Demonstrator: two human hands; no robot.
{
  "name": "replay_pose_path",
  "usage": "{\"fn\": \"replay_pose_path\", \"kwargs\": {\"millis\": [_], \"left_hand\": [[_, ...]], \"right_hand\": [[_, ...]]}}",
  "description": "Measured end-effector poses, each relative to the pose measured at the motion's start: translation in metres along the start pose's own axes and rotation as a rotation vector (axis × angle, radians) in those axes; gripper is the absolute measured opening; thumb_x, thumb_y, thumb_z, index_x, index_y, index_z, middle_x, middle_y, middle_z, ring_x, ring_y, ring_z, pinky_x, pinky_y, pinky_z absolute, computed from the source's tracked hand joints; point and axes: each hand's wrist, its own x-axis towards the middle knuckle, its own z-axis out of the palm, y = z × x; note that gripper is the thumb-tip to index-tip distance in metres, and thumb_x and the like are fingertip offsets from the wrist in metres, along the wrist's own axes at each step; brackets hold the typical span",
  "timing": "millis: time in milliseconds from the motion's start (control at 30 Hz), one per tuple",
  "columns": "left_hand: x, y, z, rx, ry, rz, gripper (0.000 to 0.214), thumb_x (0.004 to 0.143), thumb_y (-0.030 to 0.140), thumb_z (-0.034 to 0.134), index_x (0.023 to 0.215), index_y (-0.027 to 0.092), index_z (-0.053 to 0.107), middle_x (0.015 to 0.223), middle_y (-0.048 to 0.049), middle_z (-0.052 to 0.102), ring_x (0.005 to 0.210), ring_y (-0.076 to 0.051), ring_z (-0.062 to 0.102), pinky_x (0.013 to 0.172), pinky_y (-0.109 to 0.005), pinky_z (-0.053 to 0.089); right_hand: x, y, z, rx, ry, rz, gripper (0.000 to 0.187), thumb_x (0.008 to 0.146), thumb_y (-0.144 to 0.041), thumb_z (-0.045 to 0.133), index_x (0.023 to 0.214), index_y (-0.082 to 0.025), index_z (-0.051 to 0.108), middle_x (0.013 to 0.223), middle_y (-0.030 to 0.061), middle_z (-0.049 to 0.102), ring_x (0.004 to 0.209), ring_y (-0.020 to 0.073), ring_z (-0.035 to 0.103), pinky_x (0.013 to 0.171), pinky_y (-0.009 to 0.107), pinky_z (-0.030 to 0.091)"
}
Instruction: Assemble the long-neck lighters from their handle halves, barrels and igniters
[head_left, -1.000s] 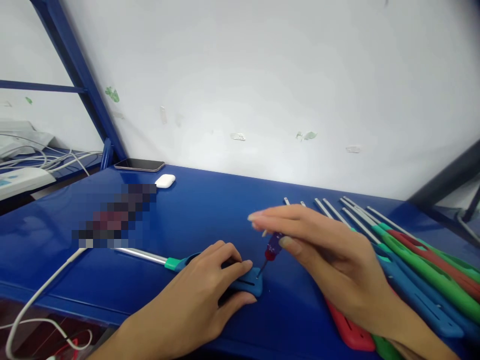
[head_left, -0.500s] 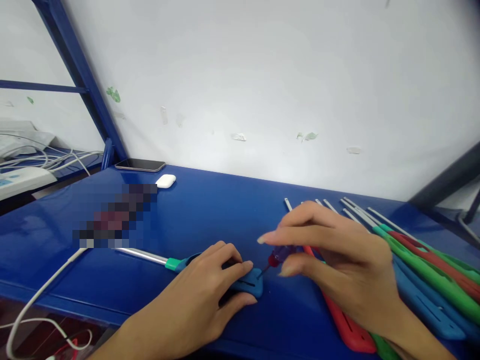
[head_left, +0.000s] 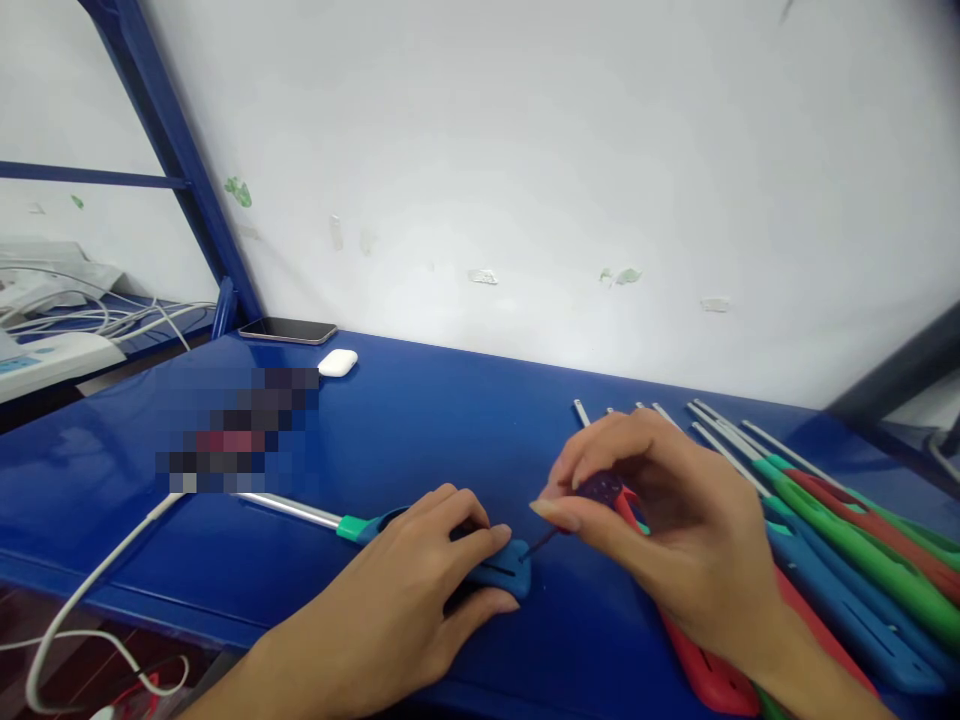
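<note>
A blue long-nosed lighter (head_left: 517, 576) lies on the table with its metal tube pointing left. My left hand (head_left: 424, 575) is closed over its handle, thumb and fingers pressing on either side, and covers the middle of it. In my right hand (head_left: 667, 530) is a small screwdriver (head_left: 602, 487) with a dark purple handle, pinched between thumb and fingers. Its tilted shaft reaches down to a screw hole near the end of the lighter's handle. Whether a screw sits in the hole I cannot tell.
Several lighters with red, green and blue (head_left: 855, 600) handles lie at the right, partly behind my right hand. A phone (head_left: 289, 330) and a white earbud case (head_left: 338, 363) rest at the back left. A pixelated object with a white cable (head_left: 105, 555) is at the left.
The fingers of my right hand have curled and shifted round the screwdriver's handle. My left hand keeps its hold on the lighter. The whole view has shifted slightly.
</note>
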Motion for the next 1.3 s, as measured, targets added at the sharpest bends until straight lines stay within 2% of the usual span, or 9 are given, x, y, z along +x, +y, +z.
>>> {"fn": "replay_pose_path", "kwargs": {"millis": [167,300,500,667,800,867,967,1133,1300], "left_hand": [[-0.001,0.0,0.0,-0.004,-0.014,-0.007,0.035,0.1,0.025,0.073,0.135,0.024,0.066,0.115,-0.0059,0.063,0.103,-0.026,0.065,0.092,-0.045,0.059],[-0.001,0.0,0.001,0.0,-0.032,-0.01,0.035,0.101,0.027,0.072,0.136,0.024,0.065,0.118,-0.007,0.063,0.105,-0.027,0.064,0.094,-0.047,0.059],[-0.001,-0.002,0.002,0.004,-0.011,-0.003,0.035,0.102,0.025,0.072,0.136,0.025,0.064,0.117,-0.0063,0.063,0.104,-0.027,0.063,0.092,-0.047,0.059],[-0.001,-0.002,0.002,-0.014,-0.02,-0.009,0.035,0.102,0.025,0.072,0.135,0.025,0.064,0.118,-0.006,0.063,0.105,-0.026,0.064,0.096,-0.045,0.058],[0.0,-0.001,0.001,-0.02,-0.02,-0.003,0.032,0.103,0.026,0.07,0.134,0.026,0.064,0.118,-0.0055,0.063,0.104,-0.026,0.064,0.093,-0.045,0.058],[0.0,-0.001,0.001,-0.025,-0.022,-0.008,0.032,0.103,0.025,0.07,0.133,0.026,0.064,0.115,-0.0051,0.063,0.103,-0.025,0.064,0.092,-0.044,0.059],[-0.001,-0.001,0.001,-0.018,-0.023,-0.008,0.036,0.102,0.026,0.071,0.137,0.025,0.063,0.119,-0.006,0.062,0.106,-0.026,0.064,0.096,-0.045,0.058],[-0.001,0.0,0.002,-0.021,-0.032,-0.008,0.033,0.103,0.026,0.07,0.135,0.025,0.065,0.117,-0.0056,0.064,0.105,-0.026,0.063,0.094,-0.047,0.059],[-0.002,-0.001,0.001,-0.004,-0.019,-0.005,0.036,0.102,0.026,0.071,0.137,0.024,0.064,0.118,-0.0065,0.063,0.106,-0.027,0.063,0.094,-0.047,0.059]], "right_hand": [[-0.003,0.001,-0.003,0.054,-0.116,-0.092,0.017,0.102,-0.024,0.071,0.117,-0.03,0.072,0.103,-0.0013,0.079,0.09,0.0152,0.076,0.08,0.025,0.062],[0.002,-0.004,-0.008,0.019,-0.237,-0.017,0.037,0.111,-0.017,0.049,0.14,-0.03,0.068,0.114,0.0001,0.079,0.099,0.0123,0.074,0.087,0.024,0.06],[0.005,-0.001,-0.007,-0.131,-0.089,-0.165,0.022,0.094,-0.018,0.08,0.113,-0.028,0.08,0.09,-0.001,0.068,0.077,0.0112,0.064,0.068,0.023,0.055],[0.004,-0.003,-0.01,0.033,-0.243,-0.079,0.042,0.107,-0.012,0.053,0.14,-0.031,0.069,0.115,0.0037,0.074,0.1,0.0158,0.07,0.082,0.029,0.06],[0.005,-0.003,-0.01,-0.05,-0.107,-0.133,0.018,0.093,-0.02,0.081,0.109,-0.029,0.081,0.088,-0.001,0.07,0.077,0.0126,0.066,0.068,0.024,0.057],[0.005,-0.003,-0.011,-0.068,-0.144,-0.113,0.021,0.096,-0.027,0.079,0.117,-0.03,0.08,0.097,0.0011,0.072,0.083,0.0139,0.068,0.071,0.025,0.058],[0.005,-0.003,-0.012,0.04,-0.26,-0.056,0.037,0.108,-0.018,0.056,0.138,-0.034,0.07,0.117,0.0023,0.076,0.101,0.0154,0.071,0.083,0.028,0.059],[0.005,-0.003,-0.011,-0.002,-0.142,-0.085,0.02,0.092,-0.022,0.083,0.109,-0.033,0.081,0.089,-0.0035,0.071,0.08,0.0106,0.065,0.071,0.022,0.056],[0.005,-0.004,-0.013,0.092,-0.291,-0.013,0.036,0.107,-0.02,0.06,0.136,-0.037,0.072,0.117,0.0001,0.076,0.102,0.0134,0.071,0.085,0.025,0.059]]}}
